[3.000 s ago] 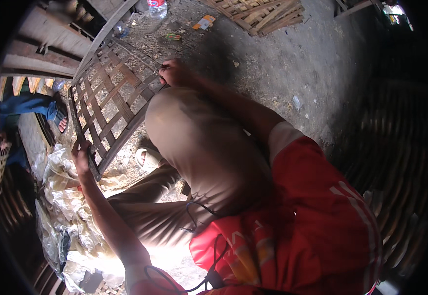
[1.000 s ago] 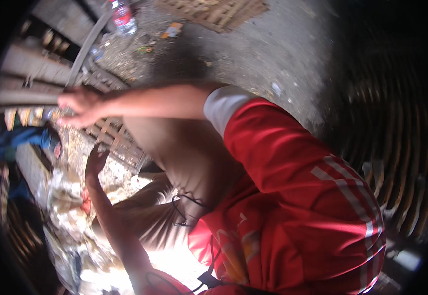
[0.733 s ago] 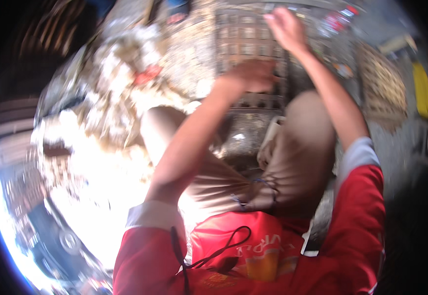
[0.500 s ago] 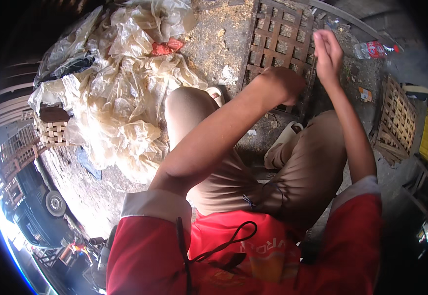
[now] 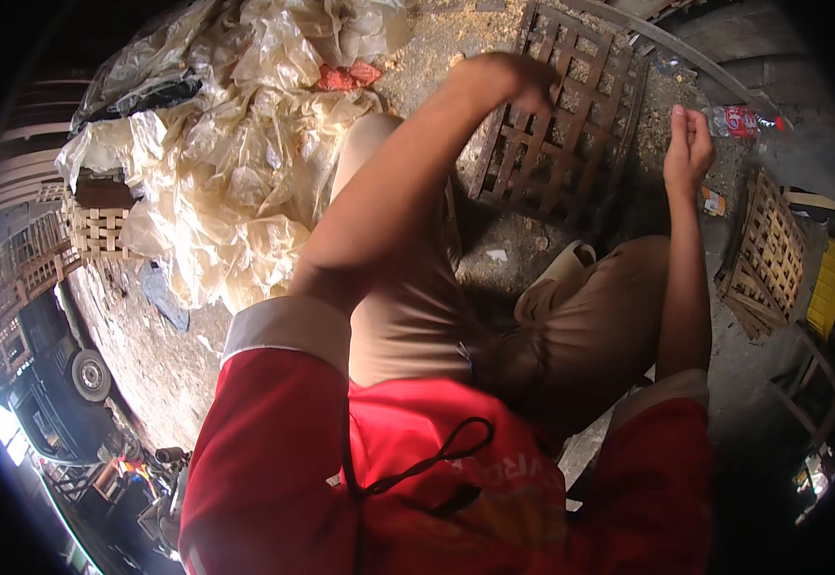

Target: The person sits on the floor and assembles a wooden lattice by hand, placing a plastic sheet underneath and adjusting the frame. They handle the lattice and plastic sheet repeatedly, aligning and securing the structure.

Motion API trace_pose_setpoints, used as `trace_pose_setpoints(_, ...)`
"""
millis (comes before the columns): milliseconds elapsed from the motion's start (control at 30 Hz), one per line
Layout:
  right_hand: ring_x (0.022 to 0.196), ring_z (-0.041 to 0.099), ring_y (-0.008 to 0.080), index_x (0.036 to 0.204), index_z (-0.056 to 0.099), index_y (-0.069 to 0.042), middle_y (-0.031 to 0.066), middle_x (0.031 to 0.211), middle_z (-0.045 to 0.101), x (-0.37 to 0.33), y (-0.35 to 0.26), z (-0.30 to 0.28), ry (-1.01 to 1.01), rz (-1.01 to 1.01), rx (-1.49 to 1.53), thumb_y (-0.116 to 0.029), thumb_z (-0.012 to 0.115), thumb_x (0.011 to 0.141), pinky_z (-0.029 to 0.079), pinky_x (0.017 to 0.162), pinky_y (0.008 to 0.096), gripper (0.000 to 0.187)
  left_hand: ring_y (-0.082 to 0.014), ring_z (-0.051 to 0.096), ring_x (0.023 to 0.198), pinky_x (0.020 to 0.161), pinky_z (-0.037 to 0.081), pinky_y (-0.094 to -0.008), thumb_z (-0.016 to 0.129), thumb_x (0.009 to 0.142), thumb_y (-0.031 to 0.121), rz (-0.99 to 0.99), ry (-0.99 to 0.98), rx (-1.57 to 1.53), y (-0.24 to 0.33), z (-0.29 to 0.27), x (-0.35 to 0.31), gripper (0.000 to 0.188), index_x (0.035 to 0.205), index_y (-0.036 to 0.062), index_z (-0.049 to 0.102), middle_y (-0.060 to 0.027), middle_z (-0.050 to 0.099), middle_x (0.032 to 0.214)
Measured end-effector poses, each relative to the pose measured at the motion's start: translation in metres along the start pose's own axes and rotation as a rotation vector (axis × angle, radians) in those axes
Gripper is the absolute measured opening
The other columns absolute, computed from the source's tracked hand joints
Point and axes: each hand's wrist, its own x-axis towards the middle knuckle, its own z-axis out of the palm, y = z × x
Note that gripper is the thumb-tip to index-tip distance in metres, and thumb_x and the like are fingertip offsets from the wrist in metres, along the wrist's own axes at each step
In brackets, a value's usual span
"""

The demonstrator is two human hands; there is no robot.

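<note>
Two bare hands are raised in front of a seated person in a red shirt and tan trousers. The left hand reaches across the upper middle of the view, over the dark lattice panel of flat woven slats; its fingers bend downward, loosely apart, and whether they touch the slats cannot be told. The right hand is held upright to the right of that panel, apart from it, its fingers lightly bent and close together; whether anything sits within them cannot be told. The lattice panel lies tilted in the view on the dirt floor, beyond the knees, near a cream shoe. Just beyond the right hand, toward the upper right, lies a clear plastic bottle with a red label and cap. An orange-and-white wrapper is below that hand, with a paler woven panel and a yellow object farther right. Crumpled translucent plastic sheeting fills the left, with a red scrap at its edge.
</note>
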Motion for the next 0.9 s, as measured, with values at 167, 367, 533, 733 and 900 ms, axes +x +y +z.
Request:
trace_pose_setpoints(167,0.070,0.059,0.0100,0.089,0.065,-0.003,0.0030,0.080,0.068,-0.004,0.015,-0.052,0.076,0.029,-0.120,-0.032,0.070,0.091,0.048,0.067,0.0276,0.029,-0.0312,0.063,0.111,0.092,0.050,-0.0385,0.067,0.088,0.048,-0.195,0.589,-0.346,-0.103,-0.057,-0.093,0.066,0.138,0.0081,0.051,-0.0163,0.063,0.126)
trace_pose_setpoints(367,0.073,0.057,0.0100,0.098,0.063,-0.003,0.0018,0.080,0.062,-0.013,0.010,-0.079,-0.050,0.100,-0.135,-0.027,0.072,0.090,0.047,0.067,0.0279,0.026,-0.0276,0.068,0.085,0.077,0.053,-0.0371,0.080,0.075,0.041,-0.598,0.660,-0.192,-0.301,0.120,-0.133,0.074,0.133,0.0045,0.053,-0.0133,0.070,0.094)
trace_pose_setpoints(533,0.073,0.056,0.0112,0.102,0.061,-0.005,0.0010,0.081,0.060,-0.023,0.014,-0.092,-0.153,0.136,-0.279,-0.025,0.072,0.090,0.046,0.067,0.0283,0.025,-0.0345,0.063,0.112,0.094,0.051,-0.0446,0.074,0.075,0.039,-0.892,0.371,-0.657,-0.297,0.178,-0.106,0.087,0.146,0.0061,0.034,-0.0178,0.065,0.123)
trace_pose_setpoints(733,0.075,0.056,0.0118,0.108,0.060,-0.006,0.0028,0.086,0.060,-0.017,0.027,-0.070,-0.290,0.241,-0.283,-0.027,0.070,0.091,0.046,0.067,0.0289,0.029,-0.0369,0.060,0.117,0.097,0.049,-0.0468,0.062,0.083,0.042,-0.928,0.326,-0.358,-0.348,0.203,-0.089,0.060,0.132,0.0084,0.055,-0.0207,0.061,0.129)
trace_pose_setpoints(900,0.069,0.057,0.0124,0.112,0.059,-0.008,0.0044,0.086,0.061,-0.014,0.029,-0.049,-0.424,0.320,-0.231,-0.031,0.068,0.092,0.046,0.059,0.0284,0.032,-0.0388,0.064,0.109,0.094,0.051,-0.0470,0.050,0.088,0.043,-1.147,0.637,-0.345,-0.367,0.174,-0.132,0.042,0.110,0.0135,0.071,-0.0184,0.069,0.113)
